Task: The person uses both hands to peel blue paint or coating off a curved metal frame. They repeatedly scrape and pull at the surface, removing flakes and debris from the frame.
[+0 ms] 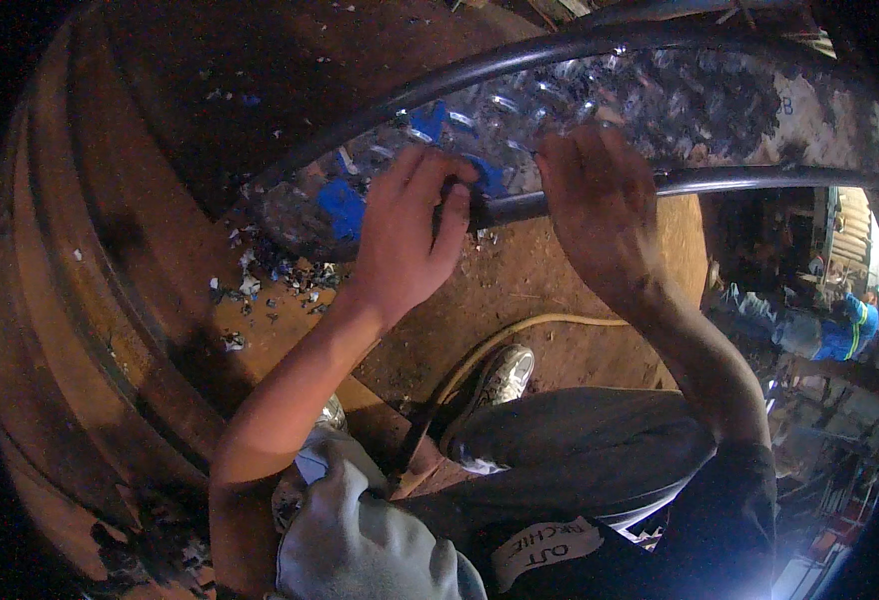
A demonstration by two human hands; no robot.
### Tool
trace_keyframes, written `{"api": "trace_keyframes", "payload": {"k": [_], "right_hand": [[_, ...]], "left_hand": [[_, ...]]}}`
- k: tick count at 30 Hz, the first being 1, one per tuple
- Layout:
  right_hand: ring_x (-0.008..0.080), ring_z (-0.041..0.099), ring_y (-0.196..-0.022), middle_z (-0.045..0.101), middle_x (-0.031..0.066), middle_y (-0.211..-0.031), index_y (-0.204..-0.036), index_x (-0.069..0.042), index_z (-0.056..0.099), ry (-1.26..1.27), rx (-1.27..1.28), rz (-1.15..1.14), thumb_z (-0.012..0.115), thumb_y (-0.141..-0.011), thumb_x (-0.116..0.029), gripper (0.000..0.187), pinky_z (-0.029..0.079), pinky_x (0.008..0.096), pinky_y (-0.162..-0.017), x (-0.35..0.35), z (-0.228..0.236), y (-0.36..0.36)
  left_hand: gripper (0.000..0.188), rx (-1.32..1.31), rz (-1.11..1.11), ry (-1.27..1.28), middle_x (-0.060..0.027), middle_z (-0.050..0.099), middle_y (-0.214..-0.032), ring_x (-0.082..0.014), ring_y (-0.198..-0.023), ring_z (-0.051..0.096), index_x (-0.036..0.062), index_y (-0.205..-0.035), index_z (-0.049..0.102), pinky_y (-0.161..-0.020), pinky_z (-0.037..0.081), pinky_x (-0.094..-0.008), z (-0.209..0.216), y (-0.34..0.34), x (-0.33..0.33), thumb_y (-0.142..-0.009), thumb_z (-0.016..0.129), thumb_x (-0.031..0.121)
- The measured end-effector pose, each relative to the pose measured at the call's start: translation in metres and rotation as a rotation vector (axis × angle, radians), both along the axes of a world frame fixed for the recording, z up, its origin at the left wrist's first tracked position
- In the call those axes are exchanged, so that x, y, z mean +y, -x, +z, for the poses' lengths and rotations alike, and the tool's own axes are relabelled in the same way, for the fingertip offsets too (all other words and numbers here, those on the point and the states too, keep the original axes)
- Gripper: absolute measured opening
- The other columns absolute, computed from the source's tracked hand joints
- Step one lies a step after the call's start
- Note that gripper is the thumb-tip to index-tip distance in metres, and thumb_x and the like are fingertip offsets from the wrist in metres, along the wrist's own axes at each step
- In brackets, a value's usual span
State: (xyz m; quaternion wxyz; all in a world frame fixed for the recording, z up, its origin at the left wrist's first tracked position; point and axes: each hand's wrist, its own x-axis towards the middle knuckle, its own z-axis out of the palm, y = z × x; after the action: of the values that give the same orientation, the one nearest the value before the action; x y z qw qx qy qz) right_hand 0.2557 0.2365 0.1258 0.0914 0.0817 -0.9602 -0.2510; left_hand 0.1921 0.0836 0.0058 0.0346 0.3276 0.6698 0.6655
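Note:
A long curved metal panel [700, 110] with raised tread marks lies across the far side, edged by black tubes. Its surface is patchy, with dark, shiny and whitish areas, and blue film pieces [340, 208] cling to its left part. My left hand [410, 220] is at the panel's near edge, fingers curled beside a blue patch, with thumb and fingers close together around something dark. To its right, my right hand [605, 205] presses bent, closed fingertips onto the tread surface. What either hand pinches, if anything, is too small or hidden.
Small torn scraps [250, 285] litter the brown floor by the panel's left end. A yellowish hose [560, 320] curves past my shoe [508, 375]. Long brown ridged beams [80, 300] run along the left. Far right, another person [850, 325] in blue is near cluttered equipment.

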Motion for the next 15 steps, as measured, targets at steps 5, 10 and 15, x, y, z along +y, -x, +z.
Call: {"api": "trace_keyframes", "payload": {"k": [5,10,15], "right_hand": [[0.0235,0.053,-0.085,0.052,0.0051,-0.081,-0.090,-0.012,0.055,-0.088,-0.030,-0.098,0.059,-0.076,-0.020,0.016,0.040,0.0395,-0.072,-0.004,-0.008,-0.001],[0.0304,0.055,-0.089,0.056,0.0100,-0.089,-0.094,-0.007,0.057,0.004,-0.166,-0.259,0.059,-0.085,-0.014,0.012,0.043,0.0449,-0.074,-0.011,-0.001,0.003],[0.0336,0.056,-0.089,0.060,0.0130,-0.093,-0.103,-0.004,0.061,0.317,-0.103,-0.049,0.065,-0.084,-0.006,0.019,0.047,0.0456,-0.077,0.000,0.021,-0.004]], "left_hand": [[0.014,0.009,-0.011,0.034,-0.0159,0.056,-0.095,-0.0328,-0.087,0.054,0.0026,-0.099,0.059,-0.080,0.044,-0.0422,0.001,-0.001,0.000,-0.094,0.052,0.014],[0.013,0.025,0.014,0.029,-0.0166,0.057,-0.096,-0.0332,-0.086,0.055,0.0024,-0.099,0.059,-0.079,0.045,-0.0423,0.001,-0.003,0.002,-0.094,0.052,0.012],[0.012,0.017,0.011,0.020,-0.0164,0.057,-0.095,-0.0329,-0.085,0.056,0.0029,-0.100,0.059,-0.079,0.045,-0.0424,-0.001,-0.002,0.002,-0.093,0.052,0.010]]}}
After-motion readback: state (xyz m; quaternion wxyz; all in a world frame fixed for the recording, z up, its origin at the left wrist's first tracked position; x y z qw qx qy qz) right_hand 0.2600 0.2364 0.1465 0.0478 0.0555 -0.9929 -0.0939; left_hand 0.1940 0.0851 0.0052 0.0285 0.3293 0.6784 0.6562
